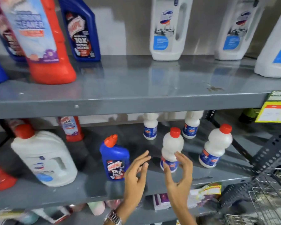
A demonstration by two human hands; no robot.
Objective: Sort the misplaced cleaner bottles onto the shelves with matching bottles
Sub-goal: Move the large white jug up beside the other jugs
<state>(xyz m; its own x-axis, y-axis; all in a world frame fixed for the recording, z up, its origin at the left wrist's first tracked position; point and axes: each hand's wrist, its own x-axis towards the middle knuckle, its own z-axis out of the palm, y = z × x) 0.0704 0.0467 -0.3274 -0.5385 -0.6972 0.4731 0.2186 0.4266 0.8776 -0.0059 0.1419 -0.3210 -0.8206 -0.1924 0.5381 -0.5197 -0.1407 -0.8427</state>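
On the lower shelf (pixel 88 190), a blue bottle (pixel 114 158) is standing just left of the left hand (pixel 136 174), whose spread fingers are holding nothing. The right hand (pixel 179 174) is curling loosely open around a small white bottle (pixel 172 146), fingertips seemingly touching it, though blur is making contact uncertain. Farther right, another white bottle (pixel 215 146) is standing; two behind are being cut off by the upper shelf (pixel 136 101).

On the lower shelf (pixel 55 194), a jug (pixel 44 158) stands left, a bottle (pixel 114 158) at centre, four small bottles (pixel 216 146) right. On the upper shelf (pixel 120 101), three jugs (pixel 167 28) stand right, bottles (pixel 81 30) left.
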